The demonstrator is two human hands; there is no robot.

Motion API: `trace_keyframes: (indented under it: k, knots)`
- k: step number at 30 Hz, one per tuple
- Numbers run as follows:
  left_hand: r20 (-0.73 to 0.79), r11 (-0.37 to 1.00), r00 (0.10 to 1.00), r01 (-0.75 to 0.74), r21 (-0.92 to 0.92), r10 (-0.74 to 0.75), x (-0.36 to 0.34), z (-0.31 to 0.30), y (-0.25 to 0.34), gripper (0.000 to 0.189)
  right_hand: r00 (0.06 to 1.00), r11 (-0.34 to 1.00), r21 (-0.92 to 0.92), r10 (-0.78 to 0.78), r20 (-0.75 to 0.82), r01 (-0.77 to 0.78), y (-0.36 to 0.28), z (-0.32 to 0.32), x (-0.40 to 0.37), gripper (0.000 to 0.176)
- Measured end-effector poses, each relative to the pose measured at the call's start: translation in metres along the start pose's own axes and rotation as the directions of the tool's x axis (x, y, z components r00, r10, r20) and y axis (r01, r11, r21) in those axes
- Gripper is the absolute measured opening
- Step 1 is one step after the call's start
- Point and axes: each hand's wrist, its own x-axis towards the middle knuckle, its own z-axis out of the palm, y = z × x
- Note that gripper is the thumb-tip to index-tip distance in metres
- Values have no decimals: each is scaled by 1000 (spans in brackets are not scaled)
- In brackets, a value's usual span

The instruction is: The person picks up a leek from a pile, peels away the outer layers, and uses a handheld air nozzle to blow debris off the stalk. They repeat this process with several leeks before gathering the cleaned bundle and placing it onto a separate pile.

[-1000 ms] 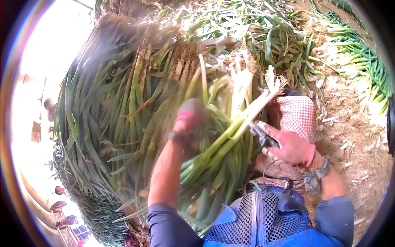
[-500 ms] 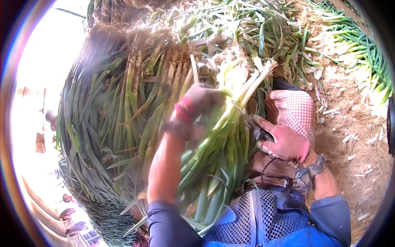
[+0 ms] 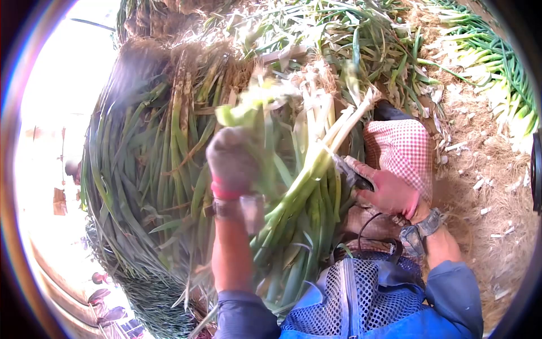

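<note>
My left hand (image 3: pixel 231 158), in a soiled glove with a red cuff, is raised over the pile and blurred. It is closed on a pale green strip of onion leaf (image 3: pixel 248 107). My right hand (image 3: pixel 389 192), in a pink glove, grips a dark-handled tool (image 3: pixel 355 174) with a thin metallic tip; its exact kind I cannot tell. That tip lies against the pale stems of long green onions (image 3: pixel 316 158), which slant across in front of me. More peeled onions (image 3: pixel 316 104) lie just behind them, their white ends pointing away.
A large stack of unpeeled green onions (image 3: pixel 147 147) with dirty roots fills the left. Loose stripped leaves (image 3: pixel 344 34) are heaped at the back. Cleaned green onions (image 3: pixel 508 73) lie in a row at the far right. Root scraps cover the ground (image 3: pixel 480 226). My checkered knee (image 3: pixel 398 144) is beside the work.
My left hand has moved left, away from the onion stems, bringing a pale leaf strip with it. My right hand and its tool have stayed nearly in place.
</note>
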Motion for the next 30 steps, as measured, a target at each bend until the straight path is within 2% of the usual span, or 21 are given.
trace_keyframes:
  k: [1,3,4,5,6,7,9,10,12,13,14,15,16,18,19,20,22,24,27,28,30]
  knots:
    - [-11,999,1000,-8,-48,8,3,1,9,23,1000,1000,-3,-3,0,3,7,7,1,80]
    - [-84,997,995,-59,-51,55,13,0,25,20,944,944,88,-308,-113,319,28,31,3,82]
    - [-139,995,986,-95,-4,94,22,0,33,17,944,944,86,-310,-112,320,27,33,0,82]
    - [2,984,985,-170,50,170,27,6,43,15,959,958,55,-278,-54,281,25,34,-2,82]
    - [69,984,990,-116,-132,126,28,12,55,24,971,970,21,-241,3,241,22,34,-5,83]
    - [71,978,976,-199,-69,204,35,23,62,23,985,986,20,-165,54,164,10,27,-7,84]
    - [106,928,933,-356,114,345,50,38,66,20,983,985,10,-175,50,175,13,29,-4,84]
    - [141,934,933,-344,92,330,64,37,58,38,982,983,1,-185,49,185,14,30,-3,84]
    - [-64,947,969,-218,235,239,60,43,20,58,989,990,-18,-135,64,137,5,29,-6,84]
    - [-58,855,987,-98,510,148,58,35,-3,43,994,996,-40,-82,75,85,2,28,-7,83]
    - [-78,675,995,21,738,55,55,21,-29,30,994,995,-39,-84,74,87,5,30,-6,83]
    - [-58,483,998,63,873,-25,54,-2,-60,30,987,987,37,-157,34,156,13,35,-5,84]
    - [-56,263,992,83,961,-109,50,-19,-85,30,975,968,110,-224,-12,224,17,37,-5,84]
    - [-42,-203,987,9,979,-158,32,-23,-104,42,990,986,101,-139,33,135,11,30,-9,85]
    - [-39,-201,987,7,980,-158,33,-18,-105,42,985,978,122,-168,-26,170,17,33,-9,84]
    - [-71,-282,976,10,959,-208,34,-12,-105,46,977,968,140,-196,-87,207,20,35,-9,84]
    - [-107,-363,960,6,932,-257,37,-7,-105,50,973,965,147,-204,-107,218,24,38,-10,83]
    - [-196,-398,909,36,917,-368,49,-3,-108,40,968,961,155,-209,-138,229,28,37,-8,82]
    - [-173,174,946,226,958,-275,57,-47,-123,25,980,970,165,-159,-117,177,28,37,-10,81]
    - [-188,437,940,301,848,-284,42,-24,-100,15,981,970,167,-156,-116,174,32,40,-10,81]
    - [-223,673,951,311,671,-216,38,-22,-87,7,947,958,83,-254,-197,274,40,45,-8,80]
